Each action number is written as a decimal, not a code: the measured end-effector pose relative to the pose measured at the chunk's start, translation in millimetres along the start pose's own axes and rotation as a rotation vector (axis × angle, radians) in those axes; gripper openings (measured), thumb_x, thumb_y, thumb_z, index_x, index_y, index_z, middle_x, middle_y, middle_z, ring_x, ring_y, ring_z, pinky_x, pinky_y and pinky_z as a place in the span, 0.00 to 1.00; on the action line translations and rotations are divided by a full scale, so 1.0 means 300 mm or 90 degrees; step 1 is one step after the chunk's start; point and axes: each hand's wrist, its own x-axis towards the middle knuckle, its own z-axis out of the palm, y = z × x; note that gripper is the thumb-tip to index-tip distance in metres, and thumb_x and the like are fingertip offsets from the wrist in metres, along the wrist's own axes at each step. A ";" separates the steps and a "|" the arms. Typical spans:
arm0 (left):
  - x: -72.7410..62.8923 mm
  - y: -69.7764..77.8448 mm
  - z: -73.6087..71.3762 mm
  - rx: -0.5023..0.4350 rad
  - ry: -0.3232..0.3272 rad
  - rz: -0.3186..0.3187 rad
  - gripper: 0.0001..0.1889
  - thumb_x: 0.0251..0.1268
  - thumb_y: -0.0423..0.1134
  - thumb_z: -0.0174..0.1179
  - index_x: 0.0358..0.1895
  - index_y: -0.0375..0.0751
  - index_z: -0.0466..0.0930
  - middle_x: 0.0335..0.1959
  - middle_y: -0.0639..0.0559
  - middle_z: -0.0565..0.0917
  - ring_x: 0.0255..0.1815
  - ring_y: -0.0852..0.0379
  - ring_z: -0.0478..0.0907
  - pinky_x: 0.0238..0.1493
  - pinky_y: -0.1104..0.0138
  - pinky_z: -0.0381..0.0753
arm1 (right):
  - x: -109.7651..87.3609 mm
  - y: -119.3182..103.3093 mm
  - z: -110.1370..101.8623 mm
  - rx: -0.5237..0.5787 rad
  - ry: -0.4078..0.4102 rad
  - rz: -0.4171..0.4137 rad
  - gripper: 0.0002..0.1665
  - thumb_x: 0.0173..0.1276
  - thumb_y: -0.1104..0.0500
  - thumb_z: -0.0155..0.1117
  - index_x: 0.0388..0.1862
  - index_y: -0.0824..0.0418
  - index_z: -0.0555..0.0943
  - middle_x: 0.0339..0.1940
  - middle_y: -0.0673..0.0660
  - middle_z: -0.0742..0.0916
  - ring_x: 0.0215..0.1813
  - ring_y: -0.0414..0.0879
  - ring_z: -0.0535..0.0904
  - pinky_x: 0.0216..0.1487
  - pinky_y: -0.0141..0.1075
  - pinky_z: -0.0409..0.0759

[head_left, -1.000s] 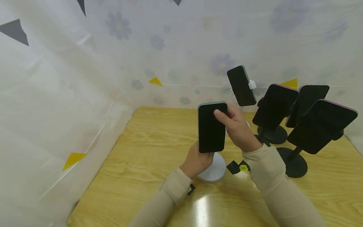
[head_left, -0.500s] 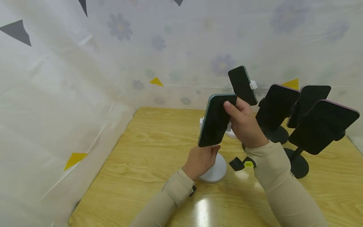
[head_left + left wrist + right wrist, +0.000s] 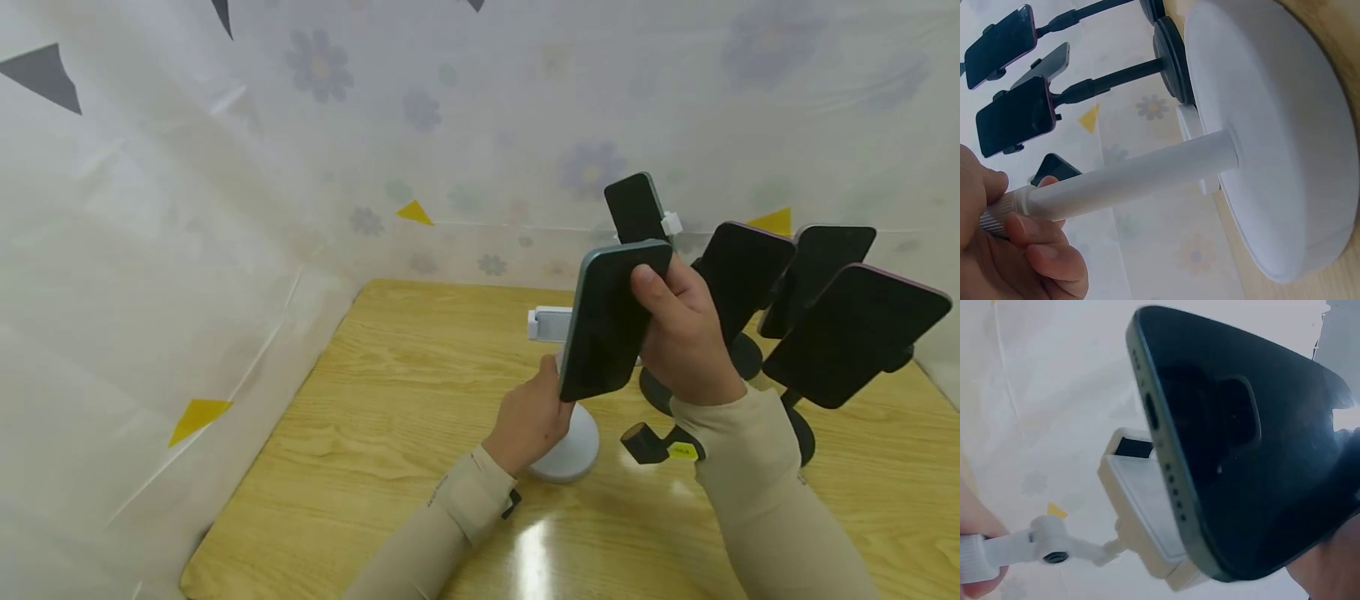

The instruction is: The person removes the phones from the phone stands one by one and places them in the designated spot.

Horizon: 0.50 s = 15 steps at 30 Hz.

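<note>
My left hand [image 3: 528, 425] grips the upright of a white phone stand [image 3: 1135, 175], fingers curled round its ribbed collar [image 3: 1004, 209] in the left wrist view. The stand's round base [image 3: 573, 454] rests on the wooden table. At its top, the white clamp [image 3: 549, 324] holds no phone. My right hand [image 3: 690, 346] holds a black-screened smartphone [image 3: 603, 337] with a greenish edge, thumb on the screen and the other fingers behind it. Tilted, the phone overlaps the clamp's right part in the head view. In the right wrist view, the clamp [image 3: 1147, 506] shows behind the phone's port end.
To the right, several black stands carry phones, among them a near phone [image 3: 858, 333] and a farther phone [image 3: 746, 271]. Behind my right hand, another phone [image 3: 633, 208] sits in a white clamp. A patterned curtain [image 3: 480, 125] borders the table [image 3: 375, 375] at the back and left.
My right hand has moved the phone rightward, off the front of the stand's clamp, and tilted it. The clamp has come into view. My left hand stays on the stand.
</note>
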 end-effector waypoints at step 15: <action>-0.003 0.009 0.008 -0.005 0.033 0.009 0.13 0.77 0.46 0.50 0.46 0.38 0.68 0.23 0.53 0.83 0.17 0.59 0.80 0.13 0.71 0.67 | -0.133 0.034 -0.095 0.376 0.017 0.031 0.21 0.84 0.61 0.31 0.52 0.69 0.73 0.44 0.61 0.85 0.45 0.50 0.86 0.48 0.39 0.86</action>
